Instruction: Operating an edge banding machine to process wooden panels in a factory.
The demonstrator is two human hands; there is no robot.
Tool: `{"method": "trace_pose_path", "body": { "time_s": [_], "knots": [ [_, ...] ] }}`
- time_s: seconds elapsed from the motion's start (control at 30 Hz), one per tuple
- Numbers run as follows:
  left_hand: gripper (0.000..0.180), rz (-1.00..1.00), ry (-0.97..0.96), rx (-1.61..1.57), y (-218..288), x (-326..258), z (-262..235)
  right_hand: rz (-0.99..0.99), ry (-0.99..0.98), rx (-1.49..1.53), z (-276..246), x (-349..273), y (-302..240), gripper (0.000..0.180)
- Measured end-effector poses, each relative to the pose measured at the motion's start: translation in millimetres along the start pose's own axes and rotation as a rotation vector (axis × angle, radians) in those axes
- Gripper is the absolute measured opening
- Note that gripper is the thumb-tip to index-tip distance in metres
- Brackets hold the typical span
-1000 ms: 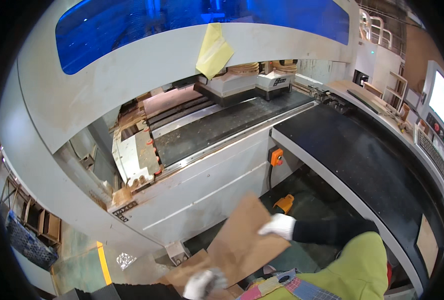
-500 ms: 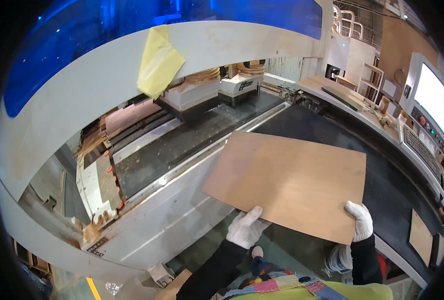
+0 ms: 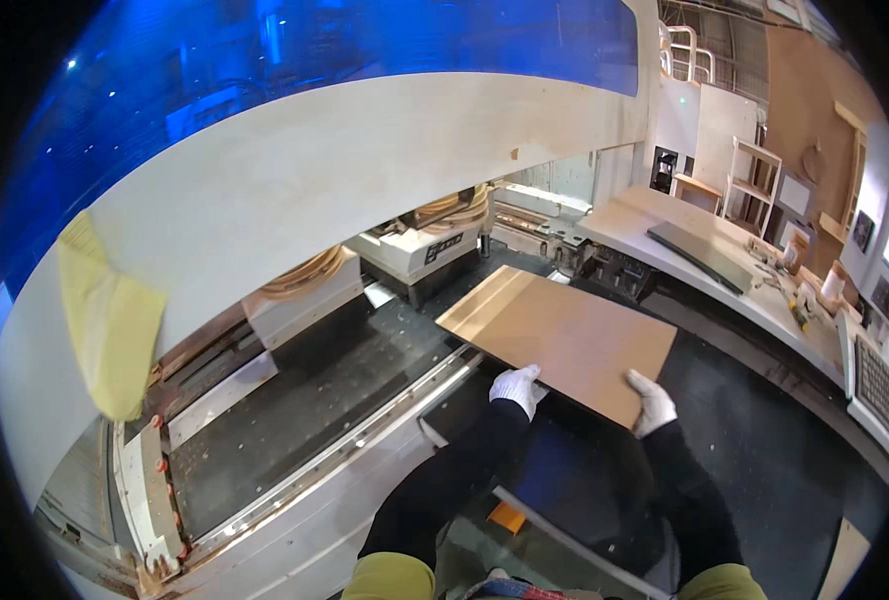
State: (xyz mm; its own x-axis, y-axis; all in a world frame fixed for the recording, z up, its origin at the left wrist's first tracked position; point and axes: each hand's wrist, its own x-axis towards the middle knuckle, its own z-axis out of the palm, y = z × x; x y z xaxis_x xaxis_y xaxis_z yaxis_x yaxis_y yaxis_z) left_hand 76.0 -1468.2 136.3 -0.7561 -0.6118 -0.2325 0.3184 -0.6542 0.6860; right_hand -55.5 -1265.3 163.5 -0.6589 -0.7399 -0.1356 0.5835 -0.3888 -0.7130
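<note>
A flat brown rectangular wooden panel [image 3: 559, 338] lies over the black bed of a large machine, its far end pointing toward the machine's heads. My left hand [image 3: 517, 388], in a white glove, grips the panel's near edge at its left part. In a matching white glove, my right hand [image 3: 651, 401] grips the same edge at the near right corner. Both forearms wear black sleeves and reach forward from the lower edge.
A white curved machine hood [image 3: 304, 200] with a blue window arches overhead, a yellow cloth [image 3: 109, 320] hanging at its left. A black conveyor surface [image 3: 764, 440] lies at right. A white counter [image 3: 704, 250] with small items and a keyboard [image 3: 879, 385] runs along the far right.
The panel was lifted from low beside me, carried up, and now lies further forward on the machine bed. Both hands moved forward with it, staying on its near edge.
</note>
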Motion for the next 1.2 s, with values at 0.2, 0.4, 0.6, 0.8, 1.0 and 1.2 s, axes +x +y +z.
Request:
{"method": "trace_pose_path", "body": {
  "time_s": [0.2, 0.4, 0.6, 0.8, 1.0, 1.2],
  "knots": [
    [0.02, 0.0, 0.034, 0.083, 0.8, 78.3, 11.4, -0.065, 0.041, 0.084, 7.5, 118.9, 26.3, 0.033],
    [0.044, 0.014, -0.052, 0.475, 20.6, 98.7, 11.1, -0.039, 0.029, 0.097, -0.5, 188.7, 25.6, 0.035],
    [0.057, 0.676, 0.049, 1.84, 49.1, 138.8, -3.3, -0.048, 0.18, -0.211, -3.3, 205.8, 7.5, 0.035],
    [0.049, 0.698, -0.168, 2.244, 62.1, 173.1, -18.3, 0.208, 0.404, -1.495, 5.3, 196.4, -31.6, 0.06],
    [0.05, 0.615, -0.218, 2.319, 66.8, 173.9, -14.7, -0.124, 0.456, -1.761, 14.7, 177.3, -29.3, 0.047],
    [0.051, 0.664, 0.002, 2.345, 75.4, 188.0, -29.4, -0.086, 0.235, -2.011, 26.3, 120.8, 2.9, 0.048]
  ]
}}
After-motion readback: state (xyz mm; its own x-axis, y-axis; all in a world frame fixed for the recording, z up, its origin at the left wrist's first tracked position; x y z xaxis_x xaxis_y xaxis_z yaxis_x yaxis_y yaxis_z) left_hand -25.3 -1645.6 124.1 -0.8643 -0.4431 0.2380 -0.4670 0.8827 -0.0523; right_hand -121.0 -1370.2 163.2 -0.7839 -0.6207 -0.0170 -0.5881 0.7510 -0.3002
